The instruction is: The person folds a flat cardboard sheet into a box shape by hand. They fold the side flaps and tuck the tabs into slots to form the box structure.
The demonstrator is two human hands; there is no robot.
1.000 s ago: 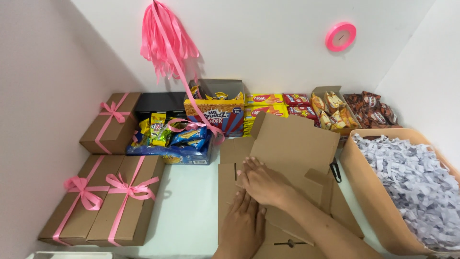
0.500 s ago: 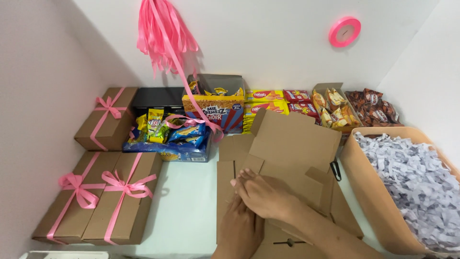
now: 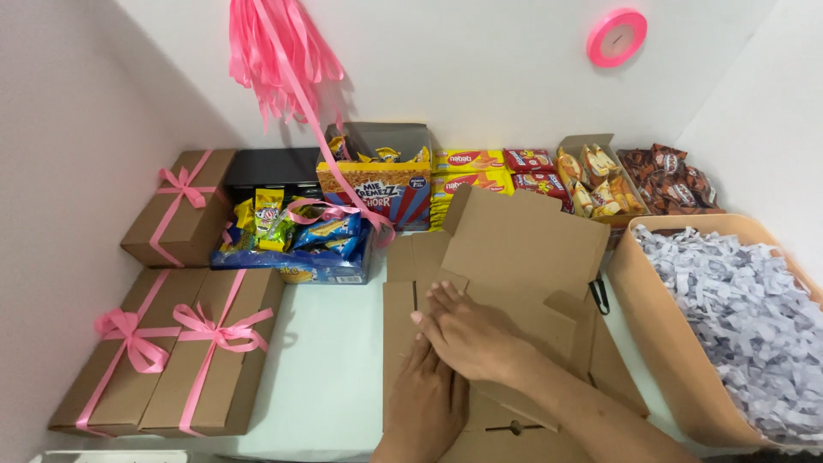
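Note:
An unfolded brown cardboard box blank (image 3: 523, 249) lies on the white table, its far panel tilted up. My left hand (image 3: 424, 403) presses flat on the blank's near left panel, fingers pointing away. My right hand (image 3: 467, 330) reaches in from the lower right and lies flat over the middle fold, partly covering the left fingertips. Neither hand grips anything.
Three brown boxes tied with pink bows (image 3: 171, 343) lie at the left. Snack packs (image 3: 296, 227) and snack cartons (image 3: 514, 167) line the back wall. A tan bin of shredded white paper (image 3: 729, 291) stands right. Pink ribbons (image 3: 274, 51) and a ribbon spool (image 3: 615, 36) hang on the wall.
My hands have slid slightly along the cardboard blank while pressing it. The camera view has tilted a little; the other things stay put.

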